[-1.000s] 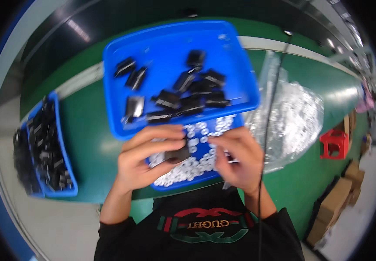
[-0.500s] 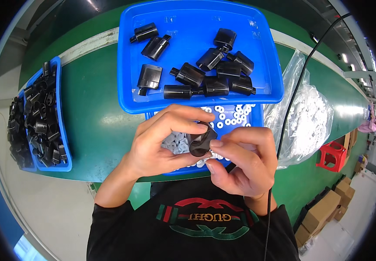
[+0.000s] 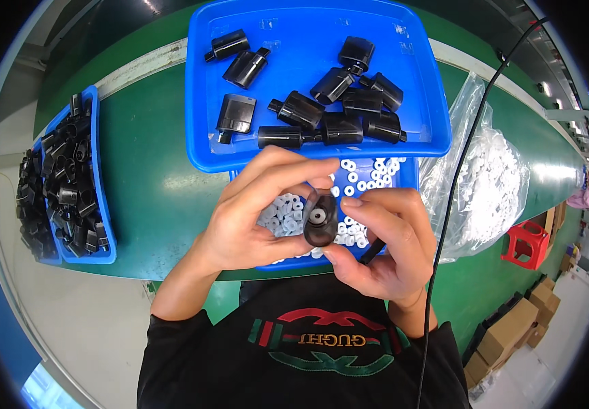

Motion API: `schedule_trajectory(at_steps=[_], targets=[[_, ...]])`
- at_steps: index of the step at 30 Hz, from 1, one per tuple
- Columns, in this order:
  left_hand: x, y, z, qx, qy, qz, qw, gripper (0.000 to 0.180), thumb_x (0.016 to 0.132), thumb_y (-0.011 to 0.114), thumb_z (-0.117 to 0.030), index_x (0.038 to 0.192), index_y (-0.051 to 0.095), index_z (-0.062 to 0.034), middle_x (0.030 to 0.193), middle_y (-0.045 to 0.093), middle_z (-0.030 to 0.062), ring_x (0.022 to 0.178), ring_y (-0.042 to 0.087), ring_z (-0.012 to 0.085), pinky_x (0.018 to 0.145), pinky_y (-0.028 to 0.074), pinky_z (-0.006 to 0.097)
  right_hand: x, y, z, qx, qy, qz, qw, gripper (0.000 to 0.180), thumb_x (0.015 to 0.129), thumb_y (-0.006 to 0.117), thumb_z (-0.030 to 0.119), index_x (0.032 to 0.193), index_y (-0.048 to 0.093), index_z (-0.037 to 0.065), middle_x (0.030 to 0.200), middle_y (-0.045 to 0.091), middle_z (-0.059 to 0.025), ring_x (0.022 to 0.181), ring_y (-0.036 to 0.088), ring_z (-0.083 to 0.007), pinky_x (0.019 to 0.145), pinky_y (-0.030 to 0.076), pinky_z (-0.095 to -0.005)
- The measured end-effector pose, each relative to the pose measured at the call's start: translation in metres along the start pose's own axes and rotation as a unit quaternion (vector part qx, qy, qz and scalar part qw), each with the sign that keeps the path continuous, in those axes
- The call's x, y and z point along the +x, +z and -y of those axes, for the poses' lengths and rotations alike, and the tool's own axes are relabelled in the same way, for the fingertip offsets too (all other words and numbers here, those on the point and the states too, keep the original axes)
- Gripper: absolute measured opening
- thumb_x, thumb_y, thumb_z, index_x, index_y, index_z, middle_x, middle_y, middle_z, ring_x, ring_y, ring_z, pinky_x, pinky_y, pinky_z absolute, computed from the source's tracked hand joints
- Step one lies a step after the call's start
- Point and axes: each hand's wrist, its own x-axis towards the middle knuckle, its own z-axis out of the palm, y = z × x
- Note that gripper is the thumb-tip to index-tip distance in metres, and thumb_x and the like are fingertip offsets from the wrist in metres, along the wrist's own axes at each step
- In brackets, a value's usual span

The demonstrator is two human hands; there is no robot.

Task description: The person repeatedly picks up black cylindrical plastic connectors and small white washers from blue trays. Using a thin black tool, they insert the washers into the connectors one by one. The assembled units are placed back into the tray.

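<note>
Taking the housing you held as the clock's centre, plenty seemed left at 9 o'clock, where black parts (image 3: 68, 195) heaped a blue bin (image 3: 106, 218) on the tabletop (image 3: 161, 225). Your left hand (image 3: 250, 218) was curled partway closed, its fingers and thumb clasping the black housing (image 3: 320, 235) above the lower tray (image 3: 407, 178) of loose white rings (image 3: 284, 215). A white ring (image 3: 317, 216) sat inside it, so this piece looked part done. At 12 o'clock, about eleven housings (image 3: 236, 112) lay in the upper tray (image 3: 301, 48), perhaps finished; you couldn't tell whether they contained rings. Your right hand (image 3: 393, 245) was half open at 3 o'clock, just beside the housing; a dark slim piece (image 3: 373, 252) showed by its palm, whether gripped you couldn't tell.

Compared with half a second earlier, your left hand had turned the housing's opening into view, revealing the ring, and your right fingertips had come off it, exposing the slim piece.
</note>
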Motion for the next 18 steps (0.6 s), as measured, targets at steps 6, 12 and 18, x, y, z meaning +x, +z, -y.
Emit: schedule_trajectory(at_steps=[6,12,18], targets=[[-0.006,0.012,0.014,-0.054,0.052,-0.094,0.993,0.07,0.061,0.089,-0.005,0.125,0.06,0.0007,0.115,0.058,0.0146,0.097,0.061,0.0231,0.086,0.053,0.034,0.0,0.005,0.002,-0.018,0.024,0.006,1.0,0.048,0.065,0.086,0.013,0.11,0.068,0.004,0.095,0.066,-0.0085,0.07,0.067,-0.0203,0.054,0.055,-0.0287],[-0.001,-0.01,0.006,-0.055,0.069,-0.061,0.994,0.052,0.072,0.083,-0.016,0.116,0.062,0.0047,0.112,0.055,0.0166,0.094,0.061,0.0248,0.081,0.052,0.032,0.002,-0.004,0.0,-0.017,-0.057,-0.01,0.998,0.039,0.07,0.078,0.015,0.104,0.069,-0.003,0.09,0.066,-0.0111,0.065,0.067,-0.0209,0.053,0.055,-0.0287],[-0.008,-0.026,0.011,-0.187,0.046,-0.126,0.973,0.052,0.101,0.043,-0.034,0.095,0.067,0.0126,0.094,0.057,0.0227,0.07,0.059,0.0239,0.062,0.049,0.034,-0.003,-0.009,-0.012,-0.04,-0.038,0.024,0.998,0.037,0.071,0.074,0.015,0.104,0.069,0.0,0.09,0.065,-0.0086,0.064,0.066,-0.0192,0.052,0.054,-0.0284]])
